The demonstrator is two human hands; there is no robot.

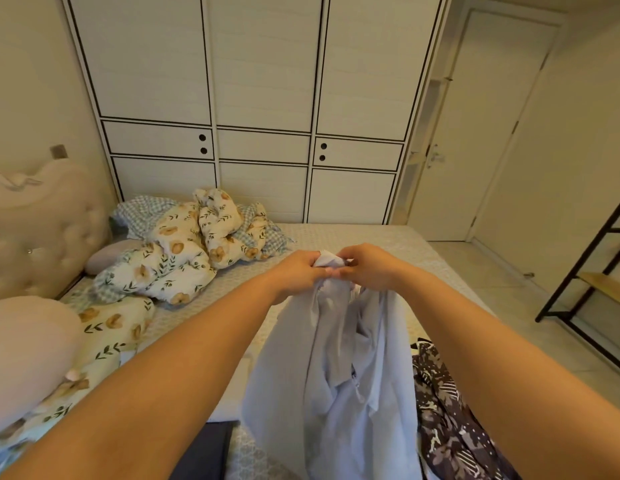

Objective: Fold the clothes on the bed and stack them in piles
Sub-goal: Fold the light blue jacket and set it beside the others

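A pale blue-grey garment hangs down in front of me over the bed. My left hand and my right hand are raised close together and both pinch its bunched top edge. The cloth falls in loose folds to the bottom of the view. To the right of it a dark brown patterned garment lies crumpled on the mattress. A dark flat piece shows at the bottom edge, under my left forearm.
A rumpled floral duvet and pillows fill the left side of the bed, by a tufted headboard. A white wardrobe stands behind the bed. A black metal shelf and a door are at the right.
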